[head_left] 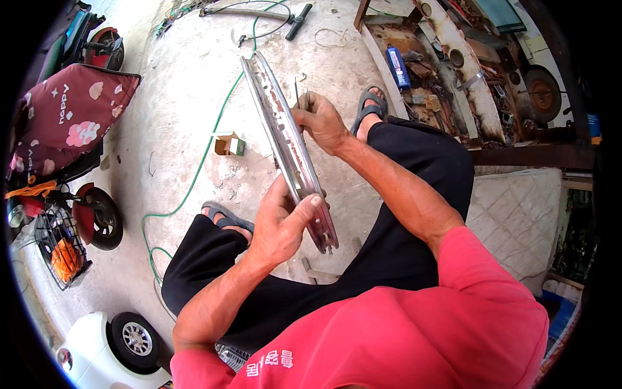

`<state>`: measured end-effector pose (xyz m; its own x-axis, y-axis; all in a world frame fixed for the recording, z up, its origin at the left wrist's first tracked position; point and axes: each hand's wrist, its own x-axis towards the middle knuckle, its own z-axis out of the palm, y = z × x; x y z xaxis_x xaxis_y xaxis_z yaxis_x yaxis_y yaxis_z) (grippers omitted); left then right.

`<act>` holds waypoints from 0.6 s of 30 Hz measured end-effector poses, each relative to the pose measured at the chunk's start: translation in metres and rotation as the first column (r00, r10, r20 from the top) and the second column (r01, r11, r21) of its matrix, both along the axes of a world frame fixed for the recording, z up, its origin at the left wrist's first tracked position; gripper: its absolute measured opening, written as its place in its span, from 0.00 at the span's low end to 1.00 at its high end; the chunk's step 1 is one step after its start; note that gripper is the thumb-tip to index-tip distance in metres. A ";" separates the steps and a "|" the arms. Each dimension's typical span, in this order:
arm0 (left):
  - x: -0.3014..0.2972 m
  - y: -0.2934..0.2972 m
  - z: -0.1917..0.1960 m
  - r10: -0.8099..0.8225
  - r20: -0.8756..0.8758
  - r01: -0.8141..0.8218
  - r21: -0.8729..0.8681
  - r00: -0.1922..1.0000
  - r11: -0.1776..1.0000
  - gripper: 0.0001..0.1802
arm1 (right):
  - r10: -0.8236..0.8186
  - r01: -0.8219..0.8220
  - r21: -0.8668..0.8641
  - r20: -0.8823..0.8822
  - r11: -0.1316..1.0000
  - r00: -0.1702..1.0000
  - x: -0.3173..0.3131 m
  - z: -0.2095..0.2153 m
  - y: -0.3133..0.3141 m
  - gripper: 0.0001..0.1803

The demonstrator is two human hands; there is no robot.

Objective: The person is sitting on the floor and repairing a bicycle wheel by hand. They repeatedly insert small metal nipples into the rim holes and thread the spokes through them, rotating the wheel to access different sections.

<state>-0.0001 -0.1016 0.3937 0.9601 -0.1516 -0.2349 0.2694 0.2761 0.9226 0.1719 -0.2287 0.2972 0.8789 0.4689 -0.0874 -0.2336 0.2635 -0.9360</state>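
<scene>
A silver metal channel with a row of holes and rusty patches inside, which looks like a wheel rim [280, 123] seen edge-on, slants in front of me. My left hand [283, 217] is closed round its near part, the thumb lying over the edge. Beside the rim's far right edge, my right hand [319, 123] pinches a thin metal rod [297, 92] that points up away from me. Its fingertips are partly hidden, so I cannot tell whether they touch the rim. A small opened box [229, 144] stands on the floor to the left, with small metal pieces [232, 188] scattered near it.
A green hose [194, 185] winds over the concrete floor. A hand pump [299, 22] lies at the far side. Scooters [97, 214] stand along the left. At the right, a rusty metal frame [447, 78] holds tools and a blue bottle [398, 67].
</scene>
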 end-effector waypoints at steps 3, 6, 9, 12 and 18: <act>0.002 0.002 -0.004 0.052 -0.039 -0.054 -0.057 0.998 0.997 0.16 | 0.048 -0.021 0.255 -0.103 0.967 0.994 -0.002 -0.004 0.000 0.09; 0.005 0.005 -0.001 0.043 -0.025 -0.044 -0.034 0.999 0.998 0.18 | 0.113 -0.064 0.324 -0.134 0.944 0.984 0.000 0.000 -0.004 0.09; 0.005 0.007 -0.005 0.013 -0.018 -0.012 0.019 1.000 1.000 0.17 | 0.068 -0.025 0.286 -0.142 0.958 0.988 -0.002 0.002 -0.001 0.08; 0.003 0.005 -0.006 0.001 -0.024 0.000 0.025 1.000 1.000 0.17 | -0.075 0.094 0.155 -0.120 0.983 0.990 -0.005 0.002 0.007 0.10; 0.005 0.009 -0.002 -0.050 -0.035 0.052 0.046 0.998 0.998 0.16 | -0.046 0.044 -0.085 -0.024 0.995 0.999 -0.019 -0.015 0.012 0.18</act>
<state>0.0048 -0.0930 0.3922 0.9428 -0.1881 -0.2751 0.3131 0.2179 0.9244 0.1532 -0.2171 0.2827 0.8960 0.4186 -0.1483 -0.2479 0.1943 -0.9491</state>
